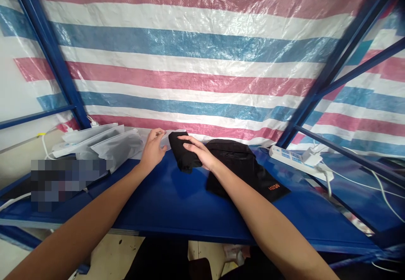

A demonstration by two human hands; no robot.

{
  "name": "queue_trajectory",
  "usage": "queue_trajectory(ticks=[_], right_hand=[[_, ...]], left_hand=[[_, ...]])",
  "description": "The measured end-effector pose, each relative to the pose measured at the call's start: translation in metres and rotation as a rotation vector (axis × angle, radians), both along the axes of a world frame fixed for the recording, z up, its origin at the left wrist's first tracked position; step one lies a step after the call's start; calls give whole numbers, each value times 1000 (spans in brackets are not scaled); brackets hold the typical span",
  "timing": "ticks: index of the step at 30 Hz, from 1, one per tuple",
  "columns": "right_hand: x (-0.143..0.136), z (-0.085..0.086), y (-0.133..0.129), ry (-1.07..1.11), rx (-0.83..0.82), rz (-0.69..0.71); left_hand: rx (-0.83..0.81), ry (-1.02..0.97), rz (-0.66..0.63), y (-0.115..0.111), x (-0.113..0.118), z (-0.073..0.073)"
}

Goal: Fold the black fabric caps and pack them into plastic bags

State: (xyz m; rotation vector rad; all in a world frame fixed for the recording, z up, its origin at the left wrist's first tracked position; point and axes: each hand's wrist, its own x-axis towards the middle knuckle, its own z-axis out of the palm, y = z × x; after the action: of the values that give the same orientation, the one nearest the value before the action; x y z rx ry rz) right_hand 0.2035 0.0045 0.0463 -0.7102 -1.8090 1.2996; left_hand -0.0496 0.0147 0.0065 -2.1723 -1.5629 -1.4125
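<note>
My right hand grips a black folded cloth bundle just above the middle of the blue tabletop. Its thumb and fingers lie over the bundle's upper right side, and the underside is hidden. To the left of the bundle is my left hand, thumb apart from the half-bent fingers, with nothing seen in it. A pale, see-through plastic sheet or bag lies behind its fingertips; whether they touch it I cannot tell. Right of the bundle, partly under my right forearm, black cloth with orange lettering lies spread out.
Frosted plastic bags stand at the left beside a blurred-out patch. A white power strip with plugs and cables sits at the right. Blue metal posts frame the table, and a striped plastic sheet hangs behind it.
</note>
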Motion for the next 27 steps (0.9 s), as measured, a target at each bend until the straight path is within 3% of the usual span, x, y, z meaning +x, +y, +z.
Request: queue_trajectory(ticks=[3, 6, 12, 16, 22, 27], right_hand=[[-7, -2, 0, -27, 110, 45], [-11, -8, 7, -39, 139, -22], [-7, -21, 28, -12, 50, -180], [-6, -29, 37, 114, -116, -220], [-6, -35, 43, 107, -134, -355], [6, -30, 43, -90, -239, -293]], left_hand=[[25, 63, -65, -6, 13, -2], [29, 112, -100, -13, 24, -1], [38, 191, -299, -20, 41, -5], [-30, 154, -419, -20, 50, -9], [-138, 107, -390, -24, 49, -5], [-226, 56, -294, -24, 30, -3]])
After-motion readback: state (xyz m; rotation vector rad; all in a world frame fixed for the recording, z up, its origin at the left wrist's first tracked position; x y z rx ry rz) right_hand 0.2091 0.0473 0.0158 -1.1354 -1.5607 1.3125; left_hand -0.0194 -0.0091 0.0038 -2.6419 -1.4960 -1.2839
